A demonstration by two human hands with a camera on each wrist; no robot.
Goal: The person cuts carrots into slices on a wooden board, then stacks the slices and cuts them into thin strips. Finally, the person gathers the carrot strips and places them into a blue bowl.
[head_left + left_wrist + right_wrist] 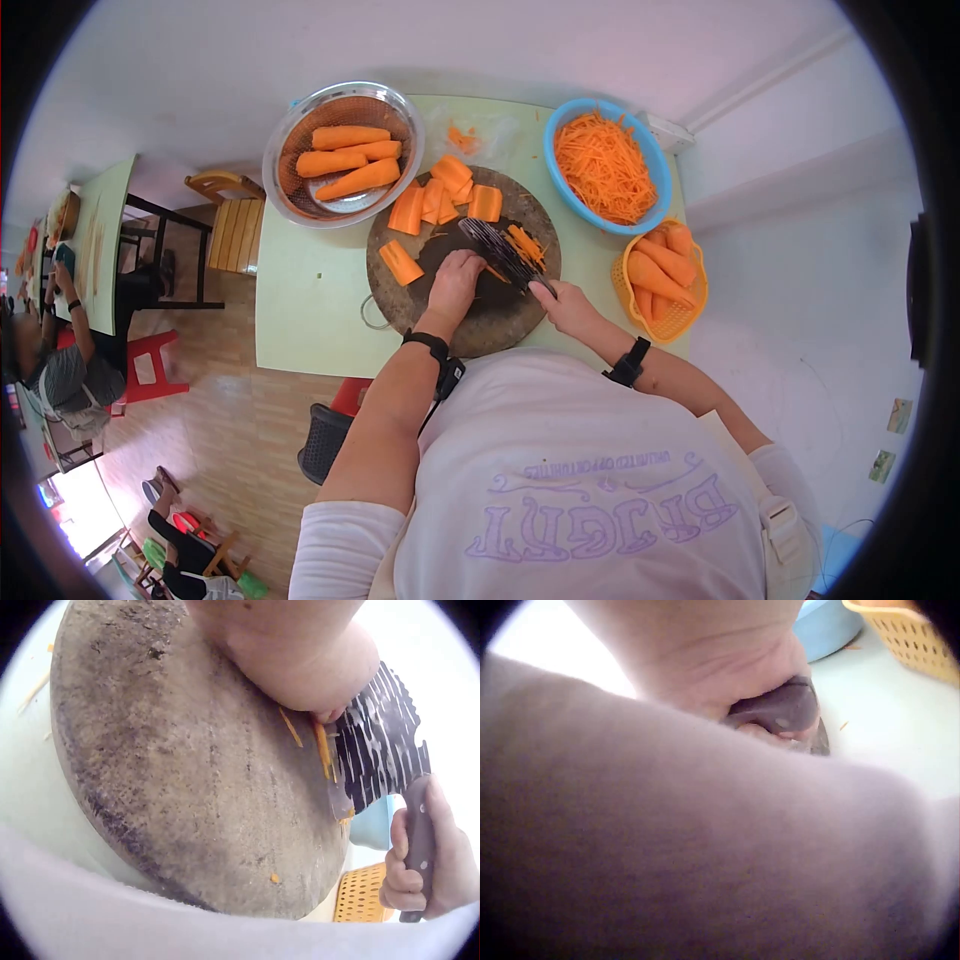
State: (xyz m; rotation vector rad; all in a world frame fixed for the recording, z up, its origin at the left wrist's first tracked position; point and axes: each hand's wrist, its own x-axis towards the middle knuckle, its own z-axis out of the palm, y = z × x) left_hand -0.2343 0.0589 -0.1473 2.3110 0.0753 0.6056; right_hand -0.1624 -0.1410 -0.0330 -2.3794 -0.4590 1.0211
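Observation:
My right hand (pixel 572 308) grips the dark handle of a cleaver (pixel 505 255), whose black blade carries pale ridged stripes. Carrot shreds (pixel 525 245) lie along the blade's far side. Close against its near side, my left hand (pixel 456 288) bends its fingers over a carrot slice (pixel 322 746) on the round chopping board (pixel 480 335); most of that slice is hidden by the hand. Cut carrot slabs (pixel 405 212) lie on the board's far left part, with one slab (pixel 401 263) apart from them. The right wrist view is largely covered by cloth, showing the cleaver handle (pixel 784 709) in my fist.
A metal bowl (pixel 275 185) of peeled carrots stands at back left. At the right are a blue basin (pixel 552 150) of shredded carrot and a yellow basket (pixel 702 300) of whole carrots. A clear plastic bag (pixel 495 135) lies behind the board. Another person sits far left.

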